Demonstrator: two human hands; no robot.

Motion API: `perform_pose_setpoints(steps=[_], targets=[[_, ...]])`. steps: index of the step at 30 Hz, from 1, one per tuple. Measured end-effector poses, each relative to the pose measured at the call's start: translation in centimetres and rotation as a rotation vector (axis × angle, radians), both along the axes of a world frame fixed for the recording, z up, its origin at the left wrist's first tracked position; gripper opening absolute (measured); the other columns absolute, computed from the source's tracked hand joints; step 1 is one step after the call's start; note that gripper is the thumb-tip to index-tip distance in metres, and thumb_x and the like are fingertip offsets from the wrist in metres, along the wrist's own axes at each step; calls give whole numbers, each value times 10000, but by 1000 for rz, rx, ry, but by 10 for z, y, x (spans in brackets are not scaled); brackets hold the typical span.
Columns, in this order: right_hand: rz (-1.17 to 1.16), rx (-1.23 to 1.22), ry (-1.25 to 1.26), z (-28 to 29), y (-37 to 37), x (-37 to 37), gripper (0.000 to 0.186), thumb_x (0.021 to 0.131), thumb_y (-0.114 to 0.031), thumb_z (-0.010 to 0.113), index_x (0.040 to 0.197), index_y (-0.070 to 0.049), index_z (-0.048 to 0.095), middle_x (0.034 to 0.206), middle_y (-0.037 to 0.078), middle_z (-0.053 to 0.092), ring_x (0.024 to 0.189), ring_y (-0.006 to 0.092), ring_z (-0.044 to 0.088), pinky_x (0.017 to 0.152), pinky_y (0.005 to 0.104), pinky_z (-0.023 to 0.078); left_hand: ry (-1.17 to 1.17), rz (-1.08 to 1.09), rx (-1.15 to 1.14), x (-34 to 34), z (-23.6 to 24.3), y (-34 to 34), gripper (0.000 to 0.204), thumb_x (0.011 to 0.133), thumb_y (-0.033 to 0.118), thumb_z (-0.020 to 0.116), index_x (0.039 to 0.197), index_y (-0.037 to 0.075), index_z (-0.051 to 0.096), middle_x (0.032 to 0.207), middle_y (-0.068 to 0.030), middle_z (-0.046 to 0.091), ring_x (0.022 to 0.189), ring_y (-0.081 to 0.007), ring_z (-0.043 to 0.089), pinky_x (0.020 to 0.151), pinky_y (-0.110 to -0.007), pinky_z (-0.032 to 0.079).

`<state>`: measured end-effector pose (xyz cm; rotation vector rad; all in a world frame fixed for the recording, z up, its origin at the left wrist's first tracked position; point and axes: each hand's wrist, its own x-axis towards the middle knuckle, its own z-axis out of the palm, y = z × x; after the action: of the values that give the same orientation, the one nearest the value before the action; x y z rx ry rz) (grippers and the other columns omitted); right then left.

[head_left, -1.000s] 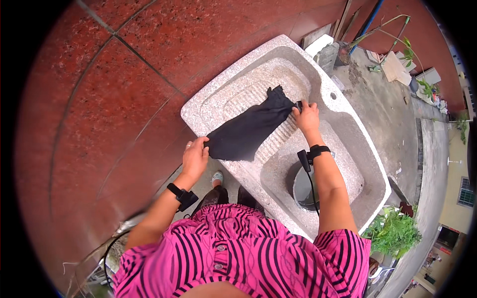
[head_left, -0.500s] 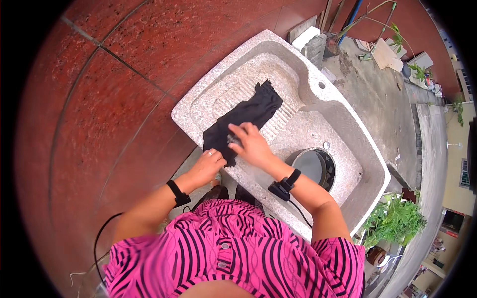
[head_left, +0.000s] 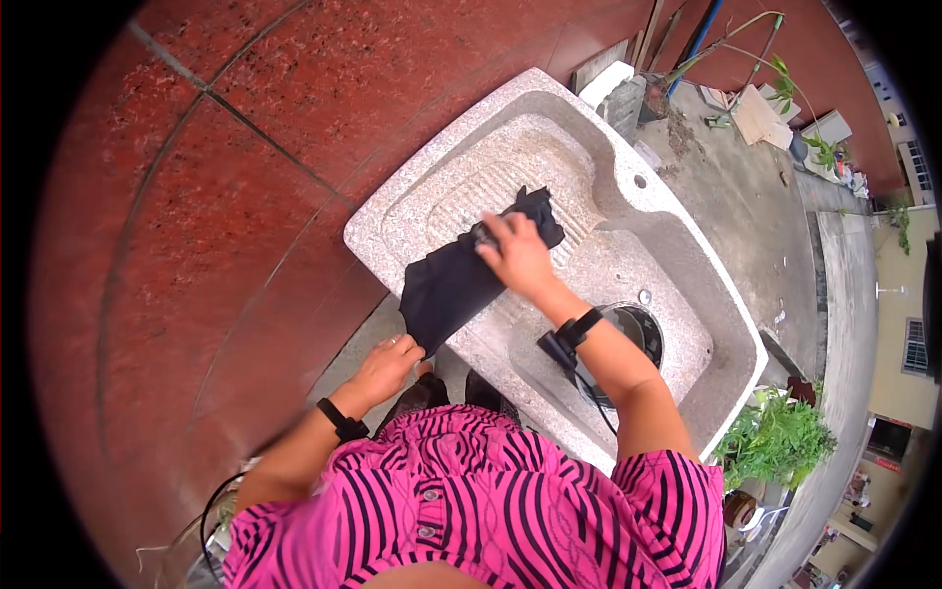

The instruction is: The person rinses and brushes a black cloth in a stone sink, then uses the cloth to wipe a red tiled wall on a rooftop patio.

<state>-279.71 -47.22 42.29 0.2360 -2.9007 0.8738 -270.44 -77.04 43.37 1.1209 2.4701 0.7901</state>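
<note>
A black cloth (head_left: 453,288) lies stretched over the ribbed washboard part of a speckled stone sink (head_left: 392,201), its near end hanging over the front rim. My left hand (head_left: 386,365) is closed on the cloth's near corner, just off the sink's edge. Farther up the cloth, my right hand (head_left: 520,257) presses down with its fingers curled round a small dark grey thing (head_left: 484,236), mostly hidden and smeared by motion. The cloth's far end is bunched up beyond that hand.
A round dark basin (head_left: 638,329) stands in the sink's deeper bowl, partly behind my right forearm. Red stone tiles (head_left: 226,196) cover the wall at left. Green leafy plants (head_left: 780,437) grow by the sink's right corner. Cables run from both wristbands.
My right hand has slid away from me along the cloth, toward its far end. The left hand has drawn the near corner down and left, so more cloth hangs over the rim.
</note>
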Motion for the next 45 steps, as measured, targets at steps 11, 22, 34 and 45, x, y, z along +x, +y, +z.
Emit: perform_pose_setpoints(steps=[11, 22, 34, 45], targets=[[-542, 386, -191, -32, 108, -44, 497, 844, -349, 652, 1284, -146, 542, 1120, 207, 532, 1026, 409, 534, 860, 464, 484, -61, 8, -94, -12, 5, -1, 226, 784, -16, 544, 992, 67, 579, 944, -136, 532, 932, -348, 549, 811, -446, 445], [-350, 200, -33, -37, 69, -6, 506, 815, -336, 679, 1272, -171, 535, 1124, 176, 512, 1020, 366, 533, 830, 461, 487, -171, 141, 39, -22, -2, 33, 168, 849, 16, 508, 1012, 18, 551, 978, -228, 600, 940, -404, 554, 861, -466, 421], [88, -111, -50, 11, -23, 54, 554, 806, -318, 695, 1303, -141, 529, 1139, 154, 506, 1039, 343, 529, 888, 420, 476, -74, 92, 212, -38, 13, 81, 133, 895, 59, 471, 1023, 46, 502, 972, -202, 587, 953, -405, 559, 796, -493, 429], [-543, 194, -185, -33, 130, 3, 492, 845, -320, 659, 1282, -131, 539, 1121, 217, 518, 1008, 398, 547, 861, 443, 480, -225, 285, 54, -28, -7, 20, 129, 901, 91, 504, 1027, 72, 522, 713, -233, 567, 698, -430, 596, 612, -469, 452]])
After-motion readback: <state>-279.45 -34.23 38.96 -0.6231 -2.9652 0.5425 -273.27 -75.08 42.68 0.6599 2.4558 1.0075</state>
